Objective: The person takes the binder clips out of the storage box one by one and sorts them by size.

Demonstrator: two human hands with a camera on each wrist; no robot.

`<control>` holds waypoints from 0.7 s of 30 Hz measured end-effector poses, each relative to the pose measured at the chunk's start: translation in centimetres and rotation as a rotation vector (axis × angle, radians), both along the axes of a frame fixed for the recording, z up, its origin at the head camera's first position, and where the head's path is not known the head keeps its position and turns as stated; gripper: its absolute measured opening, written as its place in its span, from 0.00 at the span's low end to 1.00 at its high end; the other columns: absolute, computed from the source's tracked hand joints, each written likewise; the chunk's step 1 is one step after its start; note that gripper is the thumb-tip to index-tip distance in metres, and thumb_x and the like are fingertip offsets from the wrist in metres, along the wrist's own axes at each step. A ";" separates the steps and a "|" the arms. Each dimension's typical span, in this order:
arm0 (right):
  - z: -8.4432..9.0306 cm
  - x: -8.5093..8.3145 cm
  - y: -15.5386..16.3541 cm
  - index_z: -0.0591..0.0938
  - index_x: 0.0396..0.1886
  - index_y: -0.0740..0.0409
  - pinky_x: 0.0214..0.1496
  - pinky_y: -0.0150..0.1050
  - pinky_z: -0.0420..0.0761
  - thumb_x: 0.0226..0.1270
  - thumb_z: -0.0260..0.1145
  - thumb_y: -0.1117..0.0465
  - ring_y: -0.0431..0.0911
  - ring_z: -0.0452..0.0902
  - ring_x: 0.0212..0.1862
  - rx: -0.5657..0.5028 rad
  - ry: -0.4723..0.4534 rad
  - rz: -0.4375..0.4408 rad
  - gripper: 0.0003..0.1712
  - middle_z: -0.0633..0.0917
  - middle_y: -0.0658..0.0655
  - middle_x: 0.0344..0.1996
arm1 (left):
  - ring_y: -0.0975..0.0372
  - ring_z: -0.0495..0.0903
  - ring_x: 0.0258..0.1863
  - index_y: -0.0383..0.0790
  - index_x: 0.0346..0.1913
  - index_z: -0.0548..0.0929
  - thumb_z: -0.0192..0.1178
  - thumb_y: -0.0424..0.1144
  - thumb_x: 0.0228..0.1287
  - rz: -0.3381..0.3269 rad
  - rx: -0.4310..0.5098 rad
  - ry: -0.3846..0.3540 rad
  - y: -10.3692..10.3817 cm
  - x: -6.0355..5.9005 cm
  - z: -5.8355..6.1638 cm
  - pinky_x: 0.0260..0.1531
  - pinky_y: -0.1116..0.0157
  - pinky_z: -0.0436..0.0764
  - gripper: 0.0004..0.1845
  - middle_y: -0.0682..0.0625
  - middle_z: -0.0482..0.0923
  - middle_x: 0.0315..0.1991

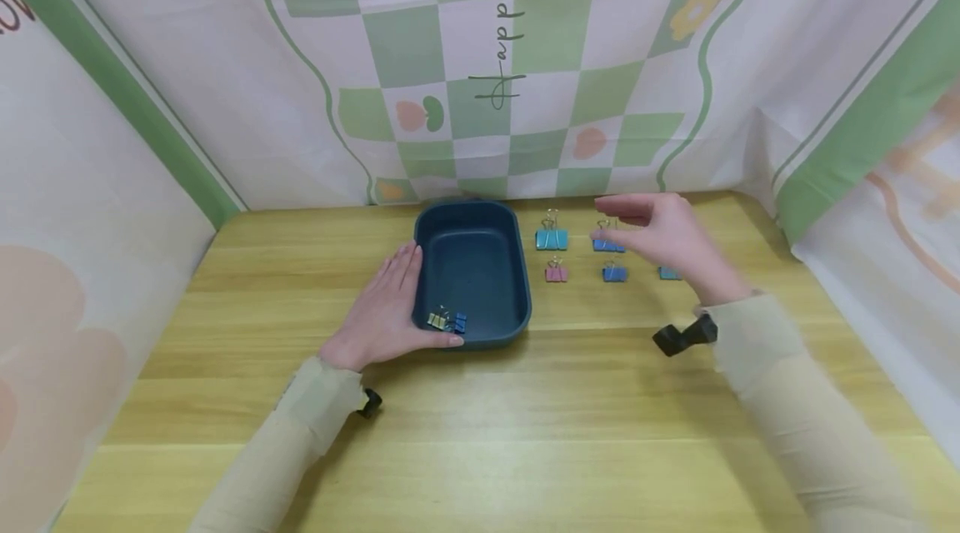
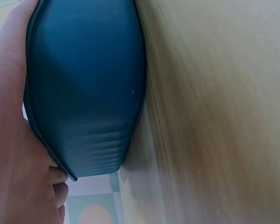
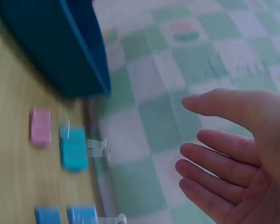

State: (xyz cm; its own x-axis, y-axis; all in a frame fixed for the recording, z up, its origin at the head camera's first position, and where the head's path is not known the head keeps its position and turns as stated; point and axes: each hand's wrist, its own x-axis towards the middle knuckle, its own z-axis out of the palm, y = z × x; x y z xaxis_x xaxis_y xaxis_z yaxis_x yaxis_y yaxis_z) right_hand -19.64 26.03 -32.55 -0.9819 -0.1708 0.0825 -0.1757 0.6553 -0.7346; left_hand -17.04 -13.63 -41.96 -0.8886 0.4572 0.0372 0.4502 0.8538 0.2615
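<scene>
Blue tray (image 1: 517,266), left hand (image 1: 386,308) flat against it, right hand (image 1: 667,237) open above clips (image 1: 609,246)

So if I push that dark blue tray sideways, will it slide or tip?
Probably slide. The dark blue plastic tray sits low and wide on the smooth wooden table, so tipping looks unlikely. It seems light, holding only a few small binder clips, which may skid inside. The left hand resting flat against its side would likely steady it.

We see a dark teal tray (image 1: 517,266) on the pale wood-grain desk (image 1: 480,433), a yellow clip (image 1: 437,320) and a blue clip (image 1: 459,322) inside it. Beside it lie a turquoise clip (image 1: 551,239) and a pink clip (image 1: 556,271) (backdrop (image 1: 525,58): green-and-white checks with flowers).
</scene>
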 end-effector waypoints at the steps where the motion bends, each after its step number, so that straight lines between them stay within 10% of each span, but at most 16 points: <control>1: 0.0 0.1 -0.6 0.83 0.63 0.56 0.64 0.52 0.76 0.63 0.77 0.47 0.55 0.78 0.62 -0.014 0.005 0.014 0.32 0.83 0.58 0.59 | 0.55 0.33 0.80 0.32 0.81 0.40 0.47 0.92 0.40 0.000 0.001 0.001 0.0 0.0 0.0 0.77 0.57 0.39 0.79 0.41 0.34 0.82; 21: -3.0 0.9 -10.6 0.84 0.63 0.56 0.63 0.52 0.77 0.59 0.80 0.54 0.54 0.78 0.63 0.009 0.012 0.305 0.32 0.83 0.55 0.60 | 0.55 0.33 0.80 0.33 0.81 0.40 0.47 0.91 0.41 -0.002 0.013 -0.002 -0.1 0.0 -0.1 0.77 0.56 0.39 0.79 0.41 0.33 0.82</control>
State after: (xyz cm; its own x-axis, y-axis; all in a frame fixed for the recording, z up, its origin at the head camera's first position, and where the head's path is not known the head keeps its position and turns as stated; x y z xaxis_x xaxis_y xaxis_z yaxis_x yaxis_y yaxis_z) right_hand -18.78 15.45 -35.57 -0.8839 -0.4588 0.0908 -0.3743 0.5775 -0.7256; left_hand -17.05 -13.72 -42.03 -0.8878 0.4583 0.0410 0.4512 0.8496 0.2733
